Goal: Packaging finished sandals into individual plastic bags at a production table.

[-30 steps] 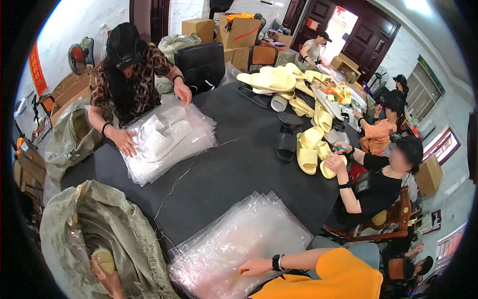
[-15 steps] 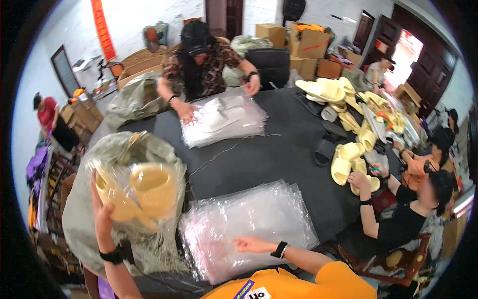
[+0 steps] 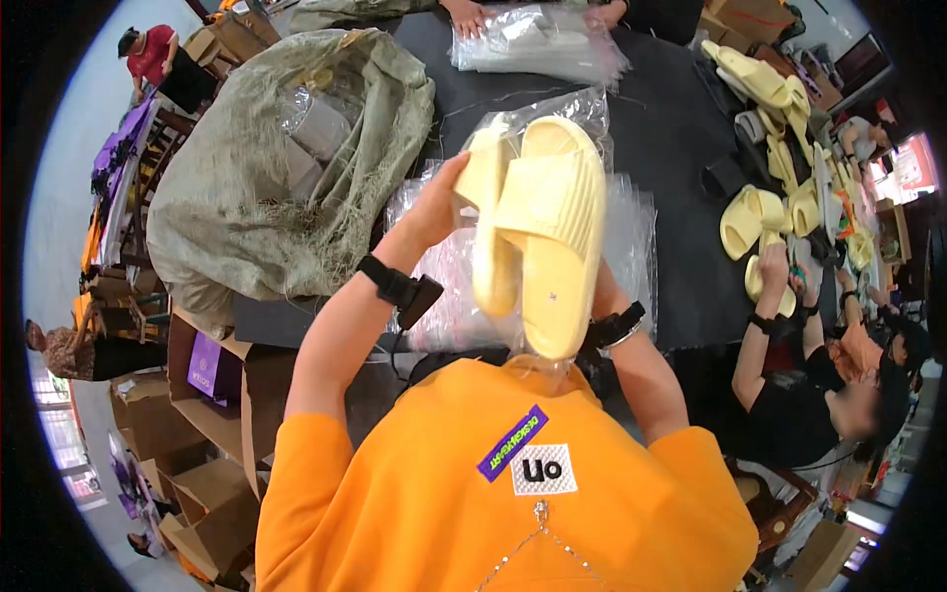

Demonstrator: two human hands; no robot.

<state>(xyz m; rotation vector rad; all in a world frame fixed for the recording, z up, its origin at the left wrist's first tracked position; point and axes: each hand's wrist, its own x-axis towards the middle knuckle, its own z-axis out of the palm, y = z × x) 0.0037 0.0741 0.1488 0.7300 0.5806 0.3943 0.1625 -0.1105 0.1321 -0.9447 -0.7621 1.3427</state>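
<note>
I hold a pair of pale yellow slide slippers [image 3: 543,227], wrapped in clear plastic, upright in front of my chest. My left hand [image 3: 434,202] grips the pair's left edge, with a black strap on that wrist. My right hand [image 3: 602,294] supports the pair from behind on the right and is mostly hidden by it. Under the slippers a stack of clear plastic bags [image 3: 631,232] lies on the dark table [image 3: 681,128].
A large green woven sack [image 3: 266,168] lies open on the left. Another person's hands rest on a second stack of clear bags [image 3: 538,39] at the far side. Loose yellow slippers [image 3: 755,217] cover the table's right, where people sit [image 3: 799,414]. Cardboard boxes [image 3: 197,493] stand lower left.
My left hand has lifted the slipper pair out of the sack and brought it to the middle. My right hand has left the bag stack and taken hold of the pair.
</note>
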